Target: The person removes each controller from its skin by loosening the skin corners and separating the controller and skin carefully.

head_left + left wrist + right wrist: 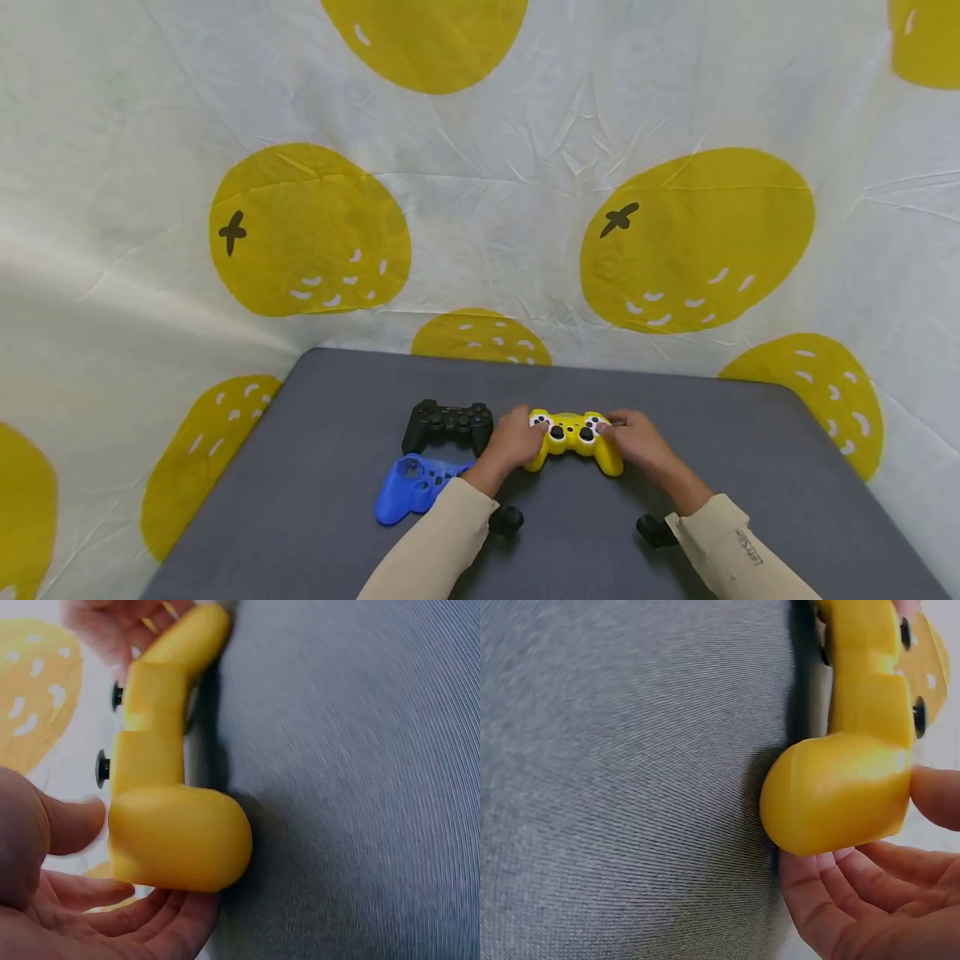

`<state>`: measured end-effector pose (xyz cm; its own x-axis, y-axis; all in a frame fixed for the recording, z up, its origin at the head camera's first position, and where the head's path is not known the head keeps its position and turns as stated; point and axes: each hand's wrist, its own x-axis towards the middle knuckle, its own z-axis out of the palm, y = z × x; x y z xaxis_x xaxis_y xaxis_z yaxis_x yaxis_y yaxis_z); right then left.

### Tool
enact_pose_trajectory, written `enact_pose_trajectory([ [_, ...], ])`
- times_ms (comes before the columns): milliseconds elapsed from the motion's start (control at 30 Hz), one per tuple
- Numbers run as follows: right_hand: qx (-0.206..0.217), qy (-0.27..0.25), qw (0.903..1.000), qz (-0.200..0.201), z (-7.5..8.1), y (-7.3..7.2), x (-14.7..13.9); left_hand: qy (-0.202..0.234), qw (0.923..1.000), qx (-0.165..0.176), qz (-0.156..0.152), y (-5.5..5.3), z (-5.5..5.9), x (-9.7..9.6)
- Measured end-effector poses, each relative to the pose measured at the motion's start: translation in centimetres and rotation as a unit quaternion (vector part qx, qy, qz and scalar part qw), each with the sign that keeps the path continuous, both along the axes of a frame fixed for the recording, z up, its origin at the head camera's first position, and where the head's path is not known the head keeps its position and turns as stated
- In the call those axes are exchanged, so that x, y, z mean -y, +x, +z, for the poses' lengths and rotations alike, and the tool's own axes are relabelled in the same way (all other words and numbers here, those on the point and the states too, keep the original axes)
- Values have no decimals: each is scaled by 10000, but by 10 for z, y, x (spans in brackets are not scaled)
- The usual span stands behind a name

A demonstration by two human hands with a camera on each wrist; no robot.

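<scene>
A yellow game controller (pixel 572 443) with two black thumbsticks is held between both hands, its face with the sticks turned up. My left hand (pixel 512 440) grips its left end, thumb on top and fingers round the outer side. The right hand (pixel 637 440) grips the other end in the same manner. In the left wrist view, the yellow controller (pixel 180 836) is close against the grey surface, the fingers partly tucked beneath the handle. The right wrist view shows the right fingers (pixel 832 900) curled under the handle and the thumb at its upper face.
To the left of the yellow controller lies a black game controller (pixel 448 423). Nearer, a blue controller shell with holes (pixel 405 493) is partly hidden by the left forearm. All are on a grey table (pixel 315 467), backed by a white cloth with yellow fruit prints (pixel 495 250).
</scene>
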<state>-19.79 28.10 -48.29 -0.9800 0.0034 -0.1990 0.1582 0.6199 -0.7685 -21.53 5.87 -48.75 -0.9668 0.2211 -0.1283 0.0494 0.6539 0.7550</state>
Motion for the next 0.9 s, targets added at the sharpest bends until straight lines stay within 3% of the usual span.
enact_pose_trajectory([
  [133,164,-363,9992,-51,1,0,0,567,9979,153,254,0,0,1],
  [267,172,-494,9986,-53,2,1,0,936,9949,196,311,1,-1,2],
  [700,88,-727,9972,-119,11,4,-3,1115,9925,171,462,4,8,1],
  [900,5,-762,9970,-103,19,7,-5,1172,9922,5,420,5,15,2],
])
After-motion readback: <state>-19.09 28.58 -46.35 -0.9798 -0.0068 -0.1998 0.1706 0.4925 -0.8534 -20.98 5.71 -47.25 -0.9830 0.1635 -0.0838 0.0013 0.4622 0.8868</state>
